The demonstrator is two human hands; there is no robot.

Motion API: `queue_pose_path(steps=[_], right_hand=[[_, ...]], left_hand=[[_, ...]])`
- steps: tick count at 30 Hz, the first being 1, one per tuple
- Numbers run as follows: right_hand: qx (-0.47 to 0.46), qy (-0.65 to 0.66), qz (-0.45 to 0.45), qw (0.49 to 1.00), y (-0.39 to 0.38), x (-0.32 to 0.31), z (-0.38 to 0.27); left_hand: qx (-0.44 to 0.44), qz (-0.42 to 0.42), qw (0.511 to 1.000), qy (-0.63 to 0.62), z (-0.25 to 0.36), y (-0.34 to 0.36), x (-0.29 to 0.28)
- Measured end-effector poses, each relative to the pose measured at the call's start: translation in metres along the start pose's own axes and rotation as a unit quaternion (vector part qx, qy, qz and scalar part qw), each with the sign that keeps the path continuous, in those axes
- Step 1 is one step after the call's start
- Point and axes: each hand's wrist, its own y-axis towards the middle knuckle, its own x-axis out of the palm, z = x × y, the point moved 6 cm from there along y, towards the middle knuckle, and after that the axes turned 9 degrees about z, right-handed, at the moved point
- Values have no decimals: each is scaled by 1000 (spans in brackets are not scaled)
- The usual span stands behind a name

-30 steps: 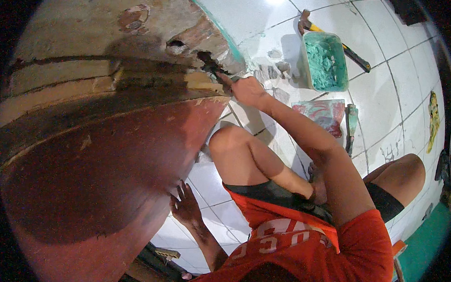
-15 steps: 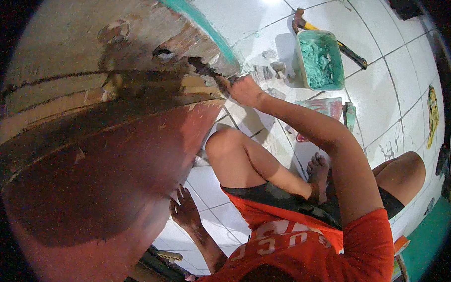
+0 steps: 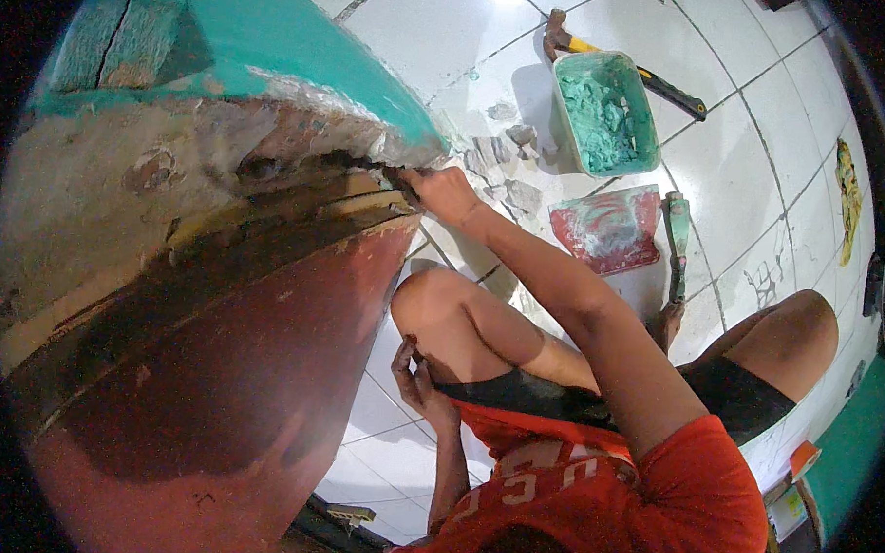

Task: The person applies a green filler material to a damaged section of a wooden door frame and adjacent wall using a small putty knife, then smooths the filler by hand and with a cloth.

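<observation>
At the far end of a broken gap (image 3: 354, 159) in the wall is my right hand (image 3: 443, 193), its fingers curled and the tips reaching into the gap. What those tips press or hold is hidden. Teal paint (image 3: 276, 27) covers the wall above, with bare, crumbling plaster (image 3: 115, 158) beneath it. A worn wooden strip (image 3: 308, 208) runs along a red-brown panel (image 3: 236, 338) beside the gap. My left hand (image 3: 422, 381) is raised next to my bent knee (image 3: 436, 310), fingers loosely bent and apart, with nothing seen in them.
Grey plaster chunks (image 3: 519, 194) lie on the white tiles beyond my right hand. A tub (image 3: 652, 152) of teal paste stands in front of a claw hammer (image 3: 673, 92). Nearer are a stained red sheet (image 3: 600, 233) and a narrow teal-smeared tool (image 3: 676, 231). A yellow wrapper (image 3: 847, 203) lies far right.
My left hand has risen from beside the red-brown panel to my knee, its fingers bending more. My right hand stays at the gap. The view has shifted, showing more teal wall.
</observation>
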Motion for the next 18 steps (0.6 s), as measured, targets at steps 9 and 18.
queue_pose_path(steps=[9, 18], right_hand=[[12, 78, 72, 994, -36, -26, 20], [293, 39, 237, 925, -151, -121, 106]], left_hand=[[149, 2, 988, 41, -2, 0, 12], [230, -44, 962, 137, 34, -6, 36]])
